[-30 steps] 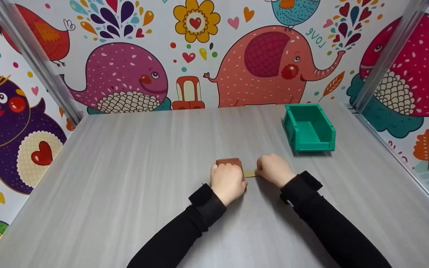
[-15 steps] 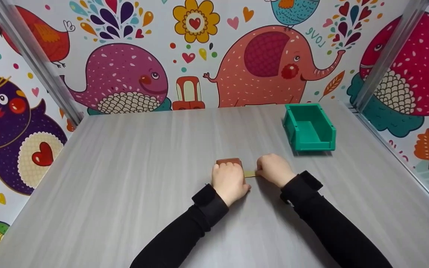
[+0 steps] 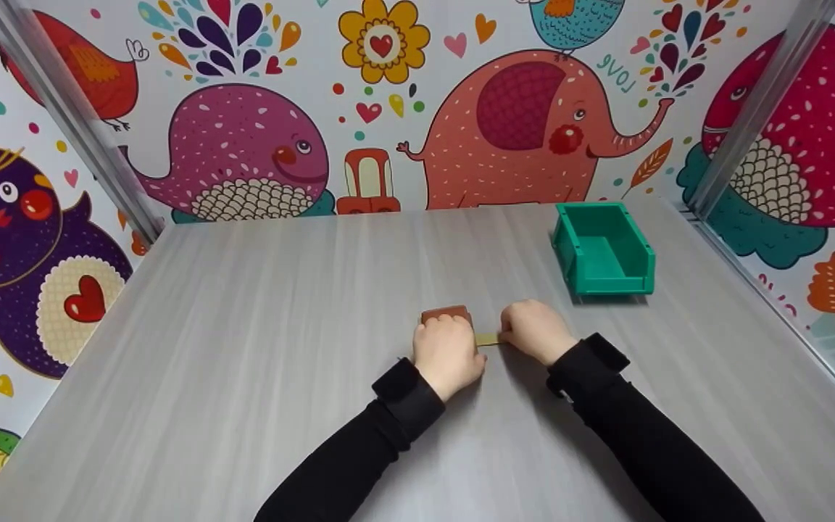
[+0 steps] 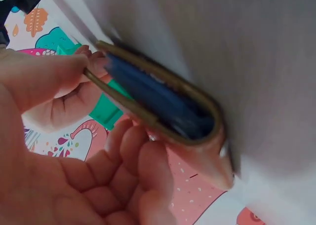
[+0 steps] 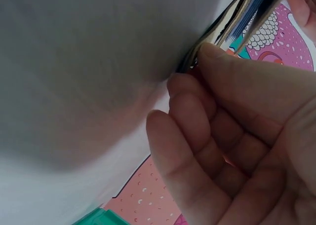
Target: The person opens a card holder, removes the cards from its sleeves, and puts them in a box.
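Note:
A small brown leather wallet (image 3: 446, 313) lies on the table, mostly covered by my left hand (image 3: 448, 357) in the head view. That hand grips it, thumb at one cover edge and the curled fingers along its side. Seen end-on in the left wrist view, the folded wallet (image 4: 205, 153) parts at its edge and shows a dark blue inside. To its right, my right hand (image 3: 538, 332) pinches the end of a tan flap (image 3: 488, 339) that reaches out from the wallet. The right wrist view shows thumb and forefinger closed on its thin layered edge.
A green open-front plastic bin (image 3: 609, 257) stands at the table's back right, beyond the right hand. The pale wood-grain table (image 3: 280, 312) is bounded by printed walls (image 3: 388, 145) with metal corner posts (image 3: 758, 101).
My left hand has shifted very slightly to the right on the wallet, its thumb reaching a little further out. The right hand keeps its pinch on the flap in the same place.

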`<state>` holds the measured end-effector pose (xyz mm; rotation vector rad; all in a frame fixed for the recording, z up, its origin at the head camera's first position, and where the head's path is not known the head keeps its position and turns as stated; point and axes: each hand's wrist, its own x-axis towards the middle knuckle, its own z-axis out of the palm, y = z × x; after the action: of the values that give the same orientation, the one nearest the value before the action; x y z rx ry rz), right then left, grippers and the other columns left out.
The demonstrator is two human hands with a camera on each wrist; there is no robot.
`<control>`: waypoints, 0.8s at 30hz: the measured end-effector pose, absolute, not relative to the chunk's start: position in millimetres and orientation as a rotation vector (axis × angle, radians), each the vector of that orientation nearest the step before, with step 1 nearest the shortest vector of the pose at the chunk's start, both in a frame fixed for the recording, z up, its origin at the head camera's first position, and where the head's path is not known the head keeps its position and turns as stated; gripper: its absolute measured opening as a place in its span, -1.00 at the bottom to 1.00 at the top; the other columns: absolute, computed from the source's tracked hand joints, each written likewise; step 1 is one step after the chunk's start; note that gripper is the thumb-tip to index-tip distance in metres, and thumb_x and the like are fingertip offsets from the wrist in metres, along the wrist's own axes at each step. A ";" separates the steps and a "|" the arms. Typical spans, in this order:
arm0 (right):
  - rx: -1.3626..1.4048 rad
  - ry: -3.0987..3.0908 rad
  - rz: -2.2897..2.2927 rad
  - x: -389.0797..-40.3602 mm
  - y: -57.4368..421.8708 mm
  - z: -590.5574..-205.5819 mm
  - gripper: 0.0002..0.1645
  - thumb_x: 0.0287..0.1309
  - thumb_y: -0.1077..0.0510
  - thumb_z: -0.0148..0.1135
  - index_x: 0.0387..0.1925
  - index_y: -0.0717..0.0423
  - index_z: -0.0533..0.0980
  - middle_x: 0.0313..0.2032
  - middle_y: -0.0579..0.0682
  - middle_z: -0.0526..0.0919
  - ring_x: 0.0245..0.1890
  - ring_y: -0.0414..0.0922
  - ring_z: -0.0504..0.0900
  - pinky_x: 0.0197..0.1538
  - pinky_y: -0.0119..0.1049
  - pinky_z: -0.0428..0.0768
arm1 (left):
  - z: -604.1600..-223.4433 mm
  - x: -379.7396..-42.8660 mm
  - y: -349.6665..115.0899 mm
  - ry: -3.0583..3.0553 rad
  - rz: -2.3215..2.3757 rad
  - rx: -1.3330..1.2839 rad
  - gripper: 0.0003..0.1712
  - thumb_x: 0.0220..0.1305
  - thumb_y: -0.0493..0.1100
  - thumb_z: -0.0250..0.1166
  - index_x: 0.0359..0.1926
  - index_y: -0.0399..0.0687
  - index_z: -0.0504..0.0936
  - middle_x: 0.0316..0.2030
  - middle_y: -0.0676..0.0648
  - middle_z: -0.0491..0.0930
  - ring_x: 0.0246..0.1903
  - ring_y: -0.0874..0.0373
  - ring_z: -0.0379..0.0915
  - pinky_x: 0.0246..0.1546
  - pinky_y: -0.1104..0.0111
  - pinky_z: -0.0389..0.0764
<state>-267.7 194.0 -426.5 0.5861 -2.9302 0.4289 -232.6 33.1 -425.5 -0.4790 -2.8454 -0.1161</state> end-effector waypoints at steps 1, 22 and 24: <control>0.587 -2.931 0.435 -267.7 194.0 -426.4 -0.85 -0.12 0.25 0.39 -0.66 0.17 0.57 -0.69 -0.08 0.50 -0.62 -0.10 0.44 -0.46 -0.20 0.42 | -424.3 -232.3 32.2 -2.842 -0.131 -0.476 -0.53 -0.10 0.23 0.35 -0.42 -0.06 0.53 -0.50 -0.09 0.51 -0.47 -0.03 0.49 -0.44 0.17 0.45; 0.588 -2.926 0.413 -269.5 194.8 -428.5 -0.81 -0.16 0.25 0.41 -0.69 0.16 0.54 -0.68 -0.08 0.51 -0.62 -0.10 0.43 -0.46 -0.17 0.42 | -407.4 -232.8 -9.6 -2.819 -0.821 -0.572 -0.83 -0.03 -0.12 0.18 -0.52 -0.08 0.38 -0.67 0.05 0.34 -0.70 0.22 0.22 -0.68 0.38 0.25; 0.596 -2.919 0.415 -269.9 194.7 -429.0 -0.82 -0.17 0.26 0.41 -0.69 0.16 0.54 -0.67 -0.07 0.51 -0.62 -0.09 0.43 -0.46 -0.16 0.42 | -407.4 -232.9 -11.9 -2.822 -0.847 -0.567 -0.84 -0.05 -0.13 0.17 -0.52 -0.08 0.37 -0.66 0.07 0.32 -0.69 0.21 0.21 -0.67 0.38 0.24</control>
<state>-269.9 194.7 -429.0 0.5959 -2.9189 0.4151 -232.9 -11.9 -407.4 -0.5675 -2.8217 -0.8467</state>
